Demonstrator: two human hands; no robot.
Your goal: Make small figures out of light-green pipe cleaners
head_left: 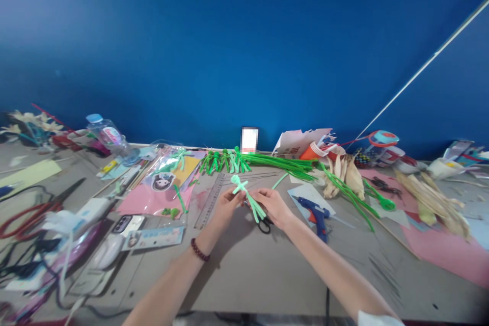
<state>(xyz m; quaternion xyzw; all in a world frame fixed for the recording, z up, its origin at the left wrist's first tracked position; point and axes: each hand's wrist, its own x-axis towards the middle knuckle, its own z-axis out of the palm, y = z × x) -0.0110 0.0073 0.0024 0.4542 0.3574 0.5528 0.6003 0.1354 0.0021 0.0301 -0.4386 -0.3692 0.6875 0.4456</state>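
A pale green pipe-cleaner figure (251, 199), with a rounded top and several long strands hanging below, is held above the table. My left hand (228, 204) pinches it from the left, just under its short side arms. From the right, the closed fingers of my right hand (274, 206) grip the strands. Below my hands lie scissors (264, 225), whose black handles show while the rest is hidden. Behind, a row of similar green figures (225, 161) lies beside a bundle of long green pipe cleaners (284, 164). A clear ruler (211, 201) rests left of my left hand.
A blue glue gun (318, 215) lies to the right, near dried corn husks (344, 175). On the left are a pink sheet (143, 201), a phone (123, 224), large red-handled scissors (34, 218) and a bottle (107, 133). A blue partition (214, 51) stands behind the table.
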